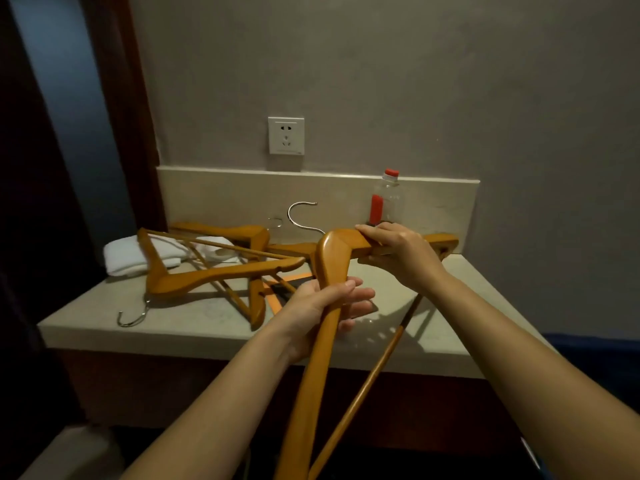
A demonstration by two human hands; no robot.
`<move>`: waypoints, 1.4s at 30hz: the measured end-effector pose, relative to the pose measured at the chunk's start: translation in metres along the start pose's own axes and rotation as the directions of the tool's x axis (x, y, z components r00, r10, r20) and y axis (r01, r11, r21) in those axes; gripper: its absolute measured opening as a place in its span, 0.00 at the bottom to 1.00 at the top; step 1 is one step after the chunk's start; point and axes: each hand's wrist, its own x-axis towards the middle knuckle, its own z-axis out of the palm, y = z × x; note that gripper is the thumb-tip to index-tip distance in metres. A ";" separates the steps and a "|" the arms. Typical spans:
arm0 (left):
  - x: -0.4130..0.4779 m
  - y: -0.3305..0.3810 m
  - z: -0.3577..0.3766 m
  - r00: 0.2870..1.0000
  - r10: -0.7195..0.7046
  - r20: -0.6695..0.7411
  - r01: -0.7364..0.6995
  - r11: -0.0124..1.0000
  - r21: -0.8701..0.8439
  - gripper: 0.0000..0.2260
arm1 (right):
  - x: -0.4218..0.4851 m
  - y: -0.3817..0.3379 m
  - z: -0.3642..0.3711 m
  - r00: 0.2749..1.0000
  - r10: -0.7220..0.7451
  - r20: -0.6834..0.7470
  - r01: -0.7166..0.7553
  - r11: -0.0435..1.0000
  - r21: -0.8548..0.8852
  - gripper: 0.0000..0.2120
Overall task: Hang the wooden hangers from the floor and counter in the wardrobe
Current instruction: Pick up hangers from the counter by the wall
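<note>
The held wooden hanger (332, 247) is lifted just above the surface (194, 323), gripped on both arms, probably to steady it for the carry to the wardrobe, which is out of view. The left hand (325, 306) wraps the near arm and the right hand (398, 251) clamps the far one. The other wooden hangers (214, 271) lie tangled beside a folded white towel (121, 258).

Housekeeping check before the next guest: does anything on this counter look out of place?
Yes. Loose wooden hangers lie crisscrossed in a heap on the counter, one arm across the folded white towel, where they don't belong. The left hand and right hand grip a lifted hanger by its arms.
</note>
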 end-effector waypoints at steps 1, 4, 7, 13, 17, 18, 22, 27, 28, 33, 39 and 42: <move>-0.011 0.005 -0.009 1.000 0.008 -0.004 -0.008 1.000 0.016 0.12 | 0.006 -0.013 0.002 1.000 -0.010 -0.009 0.010 1.000 0.014 0.25; -0.041 0.021 -0.038 0.996 0.071 -0.049 -0.069 0.996 0.051 0.12 | 0.023 -0.055 0.004 0.995 -0.067 -0.071 0.070 0.997 0.038 0.26; -0.070 0.037 -0.061 0.983 0.155 -0.098 -0.148 0.987 0.069 0.08 | 0.042 -0.097 0.005 0.987 -0.094 -0.128 0.105 0.991 0.085 0.27; -0.119 0.060 -0.097 0.924 0.315 -0.216 -0.269 0.938 0.218 0.05 | 0.067 -0.161 0.009 0.973 -0.181 -0.142 0.204 0.964 0.172 0.29; -0.133 0.066 -0.123 0.836 0.433 -0.337 -0.352 0.895 0.275 0.08 | 0.081 -0.178 0.019 0.981 -0.165 -0.101 0.182 0.964 0.196 0.24; -0.133 0.067 -0.128 0.814 0.457 -0.359 -0.362 0.882 0.301 0.09 | 0.084 -0.178 0.022 0.985 -0.154 -0.072 0.166 0.966 0.201 0.23; -0.126 0.070 -0.151 0.748 0.507 -0.429 -0.345 0.849 0.402 0.10 | 0.097 -0.177 0.039 0.989 -0.114 0.094 0.091 0.971 0.223 0.18; -0.106 0.070 -0.183 0.682 0.491 -0.543 -0.318 0.866 0.385 0.10 | 0.122 -0.167 0.082 0.935 -0.164 0.314 0.093 0.969 0.229 0.16; -0.103 0.070 -0.189 0.681 0.475 -0.557 -0.312 0.877 0.367 0.10 | 0.127 -0.166 0.093 0.923 -0.165 0.347 0.085 0.968 0.235 0.16; -0.091 0.063 -0.217 0.643 0.418 -0.642 -0.306 0.909 0.284 0.10 | 0.141 -0.175 0.148 0.859 -0.196 0.474 0.075 0.962 0.261 0.19; -0.079 0.054 -0.230 0.616 0.426 -0.662 -0.305 0.905 0.298 0.07 | 0.154 -0.177 0.202 0.833 -0.279 0.478 0.274 0.958 0.083 0.25; -0.076 0.053 -0.233 0.592 0.431 -0.681 -0.306 0.902 0.305 0.05 | 0.156 -0.177 0.215 0.832 -0.328 0.448 0.324 0.942 0.088 0.20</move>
